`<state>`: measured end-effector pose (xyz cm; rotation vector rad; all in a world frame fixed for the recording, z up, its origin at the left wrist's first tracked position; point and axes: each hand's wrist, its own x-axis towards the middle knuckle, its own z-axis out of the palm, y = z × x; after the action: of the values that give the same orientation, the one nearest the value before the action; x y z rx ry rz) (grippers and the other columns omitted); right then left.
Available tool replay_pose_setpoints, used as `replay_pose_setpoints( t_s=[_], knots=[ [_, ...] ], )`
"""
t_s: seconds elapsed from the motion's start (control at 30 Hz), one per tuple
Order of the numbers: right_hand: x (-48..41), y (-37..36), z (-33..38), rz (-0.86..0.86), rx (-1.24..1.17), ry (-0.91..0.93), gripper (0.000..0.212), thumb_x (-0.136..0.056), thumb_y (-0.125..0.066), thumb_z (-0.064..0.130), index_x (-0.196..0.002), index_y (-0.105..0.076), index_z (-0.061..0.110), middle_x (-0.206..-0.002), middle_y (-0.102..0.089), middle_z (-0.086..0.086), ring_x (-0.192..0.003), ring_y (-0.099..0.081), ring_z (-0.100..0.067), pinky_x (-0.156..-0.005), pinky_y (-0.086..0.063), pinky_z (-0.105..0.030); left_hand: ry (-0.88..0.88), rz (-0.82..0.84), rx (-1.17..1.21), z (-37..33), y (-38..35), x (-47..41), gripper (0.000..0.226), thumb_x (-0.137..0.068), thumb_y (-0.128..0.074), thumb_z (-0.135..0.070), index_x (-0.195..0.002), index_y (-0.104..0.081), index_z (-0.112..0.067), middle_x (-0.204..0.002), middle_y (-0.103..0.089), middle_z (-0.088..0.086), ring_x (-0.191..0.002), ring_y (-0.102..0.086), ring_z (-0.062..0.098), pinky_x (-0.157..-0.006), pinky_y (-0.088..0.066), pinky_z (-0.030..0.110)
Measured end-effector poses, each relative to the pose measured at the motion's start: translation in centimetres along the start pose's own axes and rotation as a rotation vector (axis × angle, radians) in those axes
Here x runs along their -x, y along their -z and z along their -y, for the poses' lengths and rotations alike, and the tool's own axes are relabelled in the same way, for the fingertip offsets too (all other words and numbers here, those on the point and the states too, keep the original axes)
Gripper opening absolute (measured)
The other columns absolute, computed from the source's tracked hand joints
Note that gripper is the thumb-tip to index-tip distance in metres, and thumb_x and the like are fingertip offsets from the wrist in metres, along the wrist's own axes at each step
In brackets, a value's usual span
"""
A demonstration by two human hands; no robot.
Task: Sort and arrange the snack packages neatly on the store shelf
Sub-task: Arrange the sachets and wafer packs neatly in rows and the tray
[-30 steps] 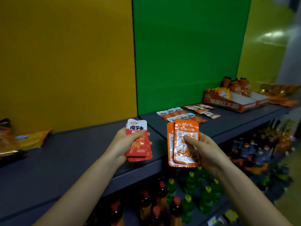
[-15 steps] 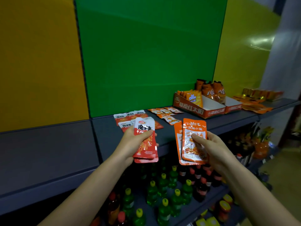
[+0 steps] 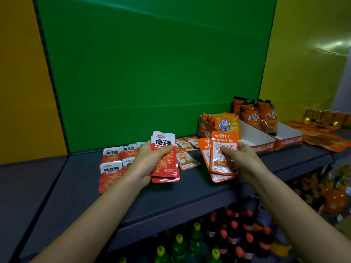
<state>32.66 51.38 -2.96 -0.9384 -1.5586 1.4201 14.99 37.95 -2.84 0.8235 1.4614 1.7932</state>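
My left hand (image 3: 148, 162) grips two stacked red-and-white snack packets (image 3: 167, 164) above the grey shelf (image 3: 76, 186). My right hand (image 3: 241, 160) pinches two orange snack packets (image 3: 222, 149), held upright side by side. Behind my left hand, several matching red-and-white packets (image 3: 112, 166) lie flat in rows on the shelf. Several small orange packets (image 3: 187, 160) lie flat between my two hands, further back on the shelf.
An orange display box (image 3: 266, 143) at the right holds Cal Cheese packs (image 3: 225, 124) and orange bags (image 3: 254, 114). More orange packets (image 3: 322, 137) lie at the far right. Bottles (image 3: 228, 234) fill the shelf below. Green and yellow panels back the shelf.
The view has swung to the right, so the laid-out packets and display box now sit in front of me. Both hands hold the same packets, now over the rows on the shelf.
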Motion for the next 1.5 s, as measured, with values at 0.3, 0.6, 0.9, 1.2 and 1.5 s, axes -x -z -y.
replay_pose_setpoints(
  t_s=[0.3,0.6,0.9,1.2,1.5],
  knots=[
    [-11.0,-2.4,-2.8,0.111,0.213,-0.005,0.026,-0.088,-0.063,0.013,-0.112,-0.06,0.007,-0.114,-0.067,-0.014,-0.1,-0.066,-0.028,-0.088,-0.053,-0.04,0.03,-0.164,-0.053,0.6,-2.8,-5.1,0.019,-0.085,-0.067,-0.018,-0.101,-0.056,-0.016,-0.085,-0.07,0.007,-0.064,-0.067,0.019,-0.059,-0.055,0.03],
    [-15.0,-3.4,-5.3,0.171,0.31,0.0,0.031,-0.085,-0.065,0.022,-0.111,-0.059,0.005,-0.112,-0.067,-0.013,-0.097,-0.066,-0.029,-0.087,-0.054,-0.042,0.046,-0.34,-0.062,2.5,-4.3,-6.1,0.024,-0.084,-0.068,-0.016,-0.103,-0.054,-0.014,-0.083,-0.069,0.007,-0.052,-0.067,0.012,-0.049,-0.056,0.025],
    [-14.5,-3.7,-5.5,0.152,0.401,0.031,0.043,-0.089,-0.061,0.022,-0.125,-0.047,0.002,-0.126,-0.058,-0.015,-0.113,-0.058,-0.032,-0.09,-0.047,-0.036,0.039,-0.355,-0.156,2.9,-4.8,-5.6,0.017,-0.085,-0.067,-0.018,-0.091,-0.052,-0.024,-0.088,-0.069,0.004,-0.067,-0.067,0.017,-0.052,-0.056,0.024],
    [-14.4,-3.2,-5.1,0.182,0.463,0.034,0.05,-0.087,-0.062,0.028,-0.128,-0.047,0.003,-0.135,-0.044,-0.014,-0.123,-0.047,-0.033,-0.103,-0.041,-0.039,0.034,-0.35,-0.159,2.7,-4.9,-5.2,0.02,-0.084,-0.067,-0.019,-0.098,-0.053,-0.023,-0.088,-0.069,0.004,-0.065,-0.067,0.016,-0.047,-0.053,0.022],
    [-15.2,-0.2,-2.5,0.207,0.546,0.239,0.051,-0.087,-0.063,0.018,-0.132,-0.041,0.008,-0.127,-0.058,-0.011,-0.117,-0.056,-0.027,-0.094,-0.044,-0.035,0.021,-0.313,-0.168,2.8,-5.2,-5.2,0.018,-0.085,-0.066,-0.015,-0.088,-0.051,-0.024,-0.084,-0.068,0.004,-0.054,-0.066,0.01,-0.045,-0.053,0.02]
  ],
)
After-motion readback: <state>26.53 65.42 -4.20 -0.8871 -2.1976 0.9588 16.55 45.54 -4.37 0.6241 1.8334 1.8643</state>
